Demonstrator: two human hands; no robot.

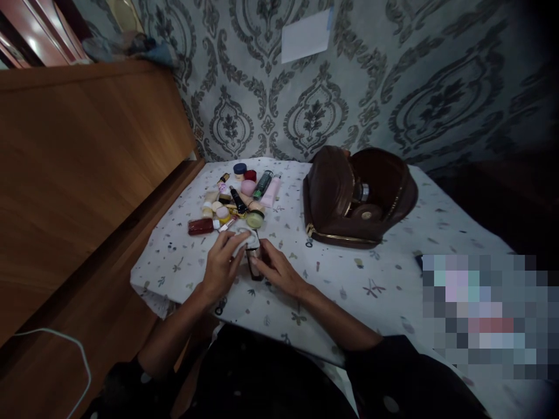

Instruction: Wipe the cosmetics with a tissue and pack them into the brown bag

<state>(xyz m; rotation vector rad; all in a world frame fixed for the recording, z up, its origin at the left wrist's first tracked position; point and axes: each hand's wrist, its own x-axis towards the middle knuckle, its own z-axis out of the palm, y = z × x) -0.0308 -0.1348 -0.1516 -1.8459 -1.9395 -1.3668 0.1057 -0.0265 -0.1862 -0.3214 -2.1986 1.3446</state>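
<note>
My right hand (277, 269) is closed around a small dark bottle (254, 267) with a shiny band, held upright just above the table's near part. A crumpled white wipe or tissue (248, 237) is in the fingers of my left hand (222, 262), pressed at the top of the bottle. Just beyond my hands lies a cluster of cosmetics: a dark red bottle (201, 226), a black tube (237, 199), a green tube (262, 185), a pink tube (272, 191), a jar with a greenish lid (255, 219) and a blue-lidded jar (240, 170).
A brown cosmetic bag (336, 224) stands unzipped at the right of the cosmetics, with some items inside. The patterned tablecloth (332, 297) covers the table. A wooden cabinet (96, 128) borders the left side; wallpaper (271, 110) rises behind. A blurred-out patch covers the right.
</note>
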